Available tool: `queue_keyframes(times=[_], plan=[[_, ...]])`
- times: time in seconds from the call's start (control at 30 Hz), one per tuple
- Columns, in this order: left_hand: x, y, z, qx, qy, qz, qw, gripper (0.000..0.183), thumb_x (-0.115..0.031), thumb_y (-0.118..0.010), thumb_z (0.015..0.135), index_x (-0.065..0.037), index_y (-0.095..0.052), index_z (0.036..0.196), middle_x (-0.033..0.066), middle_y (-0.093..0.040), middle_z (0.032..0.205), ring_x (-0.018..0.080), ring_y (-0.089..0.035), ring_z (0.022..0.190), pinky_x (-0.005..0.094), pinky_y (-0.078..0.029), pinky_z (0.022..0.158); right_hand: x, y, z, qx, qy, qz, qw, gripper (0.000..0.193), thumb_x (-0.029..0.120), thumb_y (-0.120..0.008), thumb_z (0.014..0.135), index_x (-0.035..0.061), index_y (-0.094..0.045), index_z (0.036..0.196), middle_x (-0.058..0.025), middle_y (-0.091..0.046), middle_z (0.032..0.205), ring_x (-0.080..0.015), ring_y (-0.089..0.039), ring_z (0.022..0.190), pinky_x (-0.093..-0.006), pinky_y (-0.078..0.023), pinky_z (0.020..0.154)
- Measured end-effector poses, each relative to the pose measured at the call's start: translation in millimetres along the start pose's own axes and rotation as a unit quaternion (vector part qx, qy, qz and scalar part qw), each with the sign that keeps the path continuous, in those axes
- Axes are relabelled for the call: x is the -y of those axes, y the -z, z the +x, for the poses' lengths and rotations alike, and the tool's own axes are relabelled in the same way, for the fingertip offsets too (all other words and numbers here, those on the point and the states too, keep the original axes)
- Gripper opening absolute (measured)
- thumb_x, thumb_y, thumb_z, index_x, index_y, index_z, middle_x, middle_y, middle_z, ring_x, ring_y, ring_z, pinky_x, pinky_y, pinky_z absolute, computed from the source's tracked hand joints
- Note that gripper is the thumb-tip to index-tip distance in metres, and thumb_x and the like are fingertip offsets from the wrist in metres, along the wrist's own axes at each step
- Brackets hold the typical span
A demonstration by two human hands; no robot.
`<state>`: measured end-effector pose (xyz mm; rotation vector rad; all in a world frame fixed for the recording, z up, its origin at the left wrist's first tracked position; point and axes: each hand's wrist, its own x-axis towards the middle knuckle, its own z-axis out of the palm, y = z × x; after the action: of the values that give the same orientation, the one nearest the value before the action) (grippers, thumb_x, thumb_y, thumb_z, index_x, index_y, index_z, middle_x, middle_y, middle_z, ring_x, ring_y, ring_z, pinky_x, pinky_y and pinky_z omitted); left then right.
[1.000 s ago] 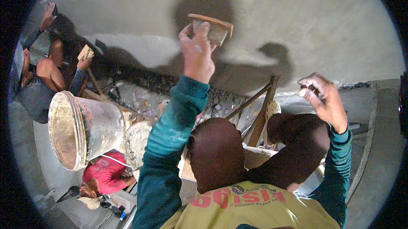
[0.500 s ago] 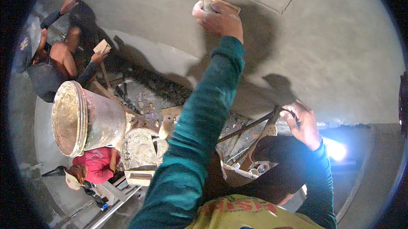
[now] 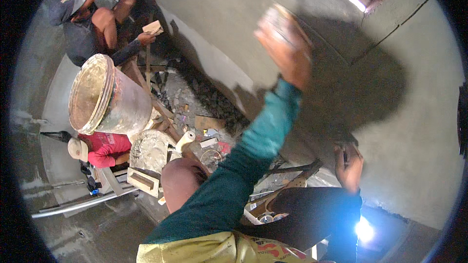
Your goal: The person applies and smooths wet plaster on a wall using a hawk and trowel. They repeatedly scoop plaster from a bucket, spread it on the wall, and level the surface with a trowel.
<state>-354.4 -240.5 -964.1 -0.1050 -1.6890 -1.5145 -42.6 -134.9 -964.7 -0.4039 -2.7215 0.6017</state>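
Note:
My left hand (image 3: 291, 57), in a teal sleeve, is raised to the grey plastered wall (image 3: 214, 14). Its fingers are closed around a small plastering float (image 3: 279, 16), blurred by motion, which appears to be against the wall. Lower down on the right, my right hand (image 3: 349, 168) has its fingers stretched toward the wall with nothing in them. Shadow makes it unclear whether the fingertips touch. My knee (image 3: 183, 180) is bent beneath my left arm.
A dirty bucket (image 3: 124, 104) stands on the left beside a mortar heap (image 3: 151, 151) and another float (image 3: 143, 181). One co-worker (image 3: 80, 33) crouches at upper left holding a block; another in red (image 3: 105, 148) is below. Rubble (image 3: 183, 97) lines the wall's foot; a lamp (image 3: 364, 229) glares.
The view has shifted, bringing a bright slot in the wall into sight at the top. My left hand has swept rightward with the float; my right hand sits lower in the picture.

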Motion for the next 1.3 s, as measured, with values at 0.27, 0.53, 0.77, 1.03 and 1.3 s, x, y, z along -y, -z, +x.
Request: queue_keyframes(times=[0.27, 0.53, 0.77, 1.03, 1.3], plan=[[-21.9, -19.1, -69.2, 0.006, 0.116, -0.112, 0.987, 0.043, -0.024, -0.053, 0.105, 0.005, -0.049, 0.137, 0.0296, -0.056, 0.119, 0.0443, -0.053, 0.111, 0.0537, -0.04, 0.102, -15.3, -9.1, -3.9, 0.021, -0.014, -0.023, 0.999, 0.017, 0.016, -0.066, 0.095, 0.0004, -0.071, 0.099, -0.0193, -0.069, 0.089, -0.0327, -0.069, 0.079, -0.0407, -0.053, 0.073], [64.0, 10.6, 109.0, 0.049, 0.25, -0.019, 0.967, 0.06, -0.033, -0.051, 0.106, 0.005, -0.039, 0.15, 0.035, -0.05, 0.135, 0.0488, -0.049, 0.128, 0.0535, -0.039, 0.11, 10.9, 16.2, -8.6, 0.104, -0.038, -0.026, 0.994, 0.017, 0.016, -0.067, 0.094, -0.0002, -0.071, 0.098, -0.0188, -0.065, 0.083, -0.0309, -0.063, 0.071, -0.0397, -0.05, 0.067], [15.2, 2.6, -66.7, 0.066, 0.102, -0.077, 0.99, 0.051, -0.03, -0.051, 0.106, 0.004, -0.048, 0.145, 0.036, -0.051, 0.131, 0.0475, -0.051, 0.123, 0.0527, -0.038, 0.109, 35.0, 11.1, -7.9, 0.102, -0.053, -0.021, 0.993, 0.021, 0.019, -0.067, 0.095, -0.0024, -0.068, 0.096, -0.0184, -0.062, 0.08, -0.0289, -0.059, 0.071, -0.0399, -0.048, 0.069], [79.2, -7.4, 128.6, 0.011, 0.22, -0.108, 0.969, 0.045, -0.024, -0.054, 0.104, 0.007, -0.048, 0.136, 0.0343, -0.054, 0.128, 0.0455, -0.058, 0.114, 0.0517, -0.044, 0.106, 31.4, 38.2, -40.3, 0.057, -0.094, 0.02, 0.994, 0.023, 0.019, -0.066, 0.097, -0.0036, -0.067, 0.095, -0.0156, -0.062, 0.08, -0.023, -0.059, 0.076, -0.0368, -0.048, 0.074], [58.2, -26.7, 38.9, -0.076, 0.041, -0.006, 0.996, 0.041, -0.027, -0.051, 0.106, 0.002, -0.051, 0.135, 0.0294, -0.06, 0.118, 0.0445, -0.058, 0.112, 0.0502, -0.045, 0.098, -6.2, 25.3, -46.6, 0.045, -0.04, -0.057, 0.997, 0.029, 0.028, -0.065, 0.099, -0.0006, -0.068, 0.098, -0.0185, -0.063, 0.082, -0.0315, -0.062, 0.075, -0.0407, -0.049, 0.072]])
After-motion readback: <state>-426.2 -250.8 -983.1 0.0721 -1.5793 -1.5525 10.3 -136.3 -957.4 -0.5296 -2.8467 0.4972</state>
